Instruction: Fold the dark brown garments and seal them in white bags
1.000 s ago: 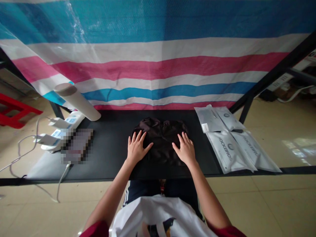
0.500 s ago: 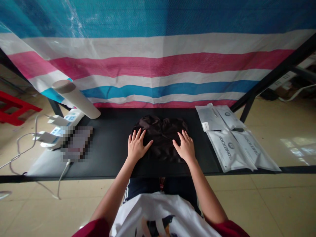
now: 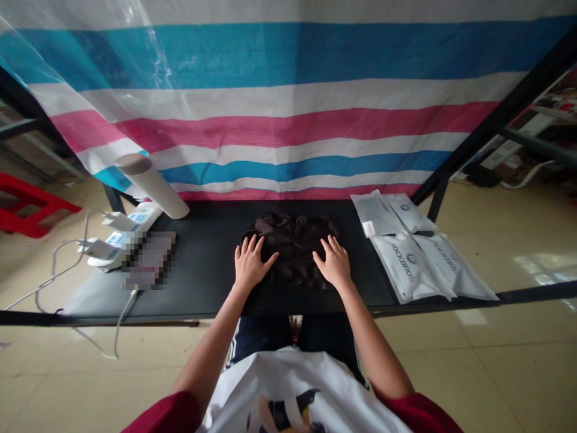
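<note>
A dark, shiny, crumpled piece of fabric (image 3: 293,255) lies on the black tabletop (image 3: 207,240) right in front of me. What kind of article it is, I cannot tell. My left hand (image 3: 250,263) rests palm down on its left side, fingers spread and thumb pointing inward. On its right side lies my right hand (image 3: 332,261), flat with the fingers apart. Neither hand grips the cloth; both only touch it from above.
Several frosted plastic pouches (image 3: 412,270) with printing lie at the right. A white power strip (image 3: 135,231) with plugged-in chargers, a blurred-out device (image 3: 148,260) on a cable and a pale tumbler (image 3: 155,186) stand left. A striped tarp (image 3: 288,126) hangs behind.
The camera view has shifted a little, showing more of the tarp. Both hands stay flat on the fabric in nearly the same place.
</note>
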Demonstrator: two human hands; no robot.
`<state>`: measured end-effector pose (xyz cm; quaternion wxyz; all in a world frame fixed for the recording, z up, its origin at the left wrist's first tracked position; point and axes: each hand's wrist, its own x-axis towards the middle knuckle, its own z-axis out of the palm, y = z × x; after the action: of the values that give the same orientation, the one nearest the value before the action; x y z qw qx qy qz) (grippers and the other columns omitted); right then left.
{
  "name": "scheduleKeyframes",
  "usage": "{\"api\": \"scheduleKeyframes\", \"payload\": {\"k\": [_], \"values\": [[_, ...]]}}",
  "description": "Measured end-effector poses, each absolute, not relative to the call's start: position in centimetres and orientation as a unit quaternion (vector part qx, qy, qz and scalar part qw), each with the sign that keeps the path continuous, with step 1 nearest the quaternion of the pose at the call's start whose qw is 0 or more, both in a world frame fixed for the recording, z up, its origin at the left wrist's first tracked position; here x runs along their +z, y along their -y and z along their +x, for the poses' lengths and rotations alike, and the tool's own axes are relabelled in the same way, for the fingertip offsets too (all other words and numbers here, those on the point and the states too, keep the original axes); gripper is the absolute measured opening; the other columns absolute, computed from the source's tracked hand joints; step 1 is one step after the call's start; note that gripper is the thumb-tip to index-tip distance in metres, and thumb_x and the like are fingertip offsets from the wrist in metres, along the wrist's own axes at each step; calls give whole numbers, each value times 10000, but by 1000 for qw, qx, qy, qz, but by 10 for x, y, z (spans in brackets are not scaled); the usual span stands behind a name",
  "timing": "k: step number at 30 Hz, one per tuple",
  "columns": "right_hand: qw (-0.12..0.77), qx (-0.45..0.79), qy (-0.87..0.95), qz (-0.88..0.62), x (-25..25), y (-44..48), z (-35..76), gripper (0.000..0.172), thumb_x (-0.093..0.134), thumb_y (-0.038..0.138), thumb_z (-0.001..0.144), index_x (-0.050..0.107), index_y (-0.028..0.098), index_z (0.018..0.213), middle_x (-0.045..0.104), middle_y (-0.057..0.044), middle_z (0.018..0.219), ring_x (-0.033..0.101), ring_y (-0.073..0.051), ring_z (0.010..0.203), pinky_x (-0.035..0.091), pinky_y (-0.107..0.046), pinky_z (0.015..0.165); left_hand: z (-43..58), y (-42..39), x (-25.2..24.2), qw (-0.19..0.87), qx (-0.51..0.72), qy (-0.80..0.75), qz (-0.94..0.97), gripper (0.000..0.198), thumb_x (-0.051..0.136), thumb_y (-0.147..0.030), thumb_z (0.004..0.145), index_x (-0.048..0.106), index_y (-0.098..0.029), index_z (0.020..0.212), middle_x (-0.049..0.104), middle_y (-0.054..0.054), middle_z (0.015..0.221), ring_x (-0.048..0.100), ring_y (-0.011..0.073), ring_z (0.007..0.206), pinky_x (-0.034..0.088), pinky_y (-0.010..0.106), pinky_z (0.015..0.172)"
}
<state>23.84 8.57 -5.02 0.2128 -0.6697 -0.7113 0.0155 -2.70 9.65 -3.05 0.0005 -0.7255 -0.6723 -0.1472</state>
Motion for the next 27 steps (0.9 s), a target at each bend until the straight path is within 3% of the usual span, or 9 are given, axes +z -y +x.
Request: {"api": "scheduleKeyframes", "payload": {"k": [20,24,27], "values": [[228,19,722,-653,-51,-83,239,517,482,416,941,564,121,1357,458,-189,1494,407,-311,1400,401,-474,1071,-31,-95,-33,-2,-178,676,-715,603,432,-564,933,497,-207,1414,452,110,1513,338,325,1439,285,515,1161],[287,55,713,-638,-48,-83,241,455,494,408,940,634,126,1268,557,-179,1407,468,-306,1357,413,-476,1078,-34,-97,-34,-13,-185,670,-719,580,444,-553,931,502,-215,1399,450,108,1513,344,327,1433,273,522,1164],[397,125,675,-609,-44,-83,249,388,498,420,941,697,152,1139,666,-152,1264,580,-277,1244,453,-447,1058,-41,-101,-33,-53,-236,663,-709,506,448,-503,939,539,-194,1329,524,117,1438,425,294,1376,323,473,1146]]}}
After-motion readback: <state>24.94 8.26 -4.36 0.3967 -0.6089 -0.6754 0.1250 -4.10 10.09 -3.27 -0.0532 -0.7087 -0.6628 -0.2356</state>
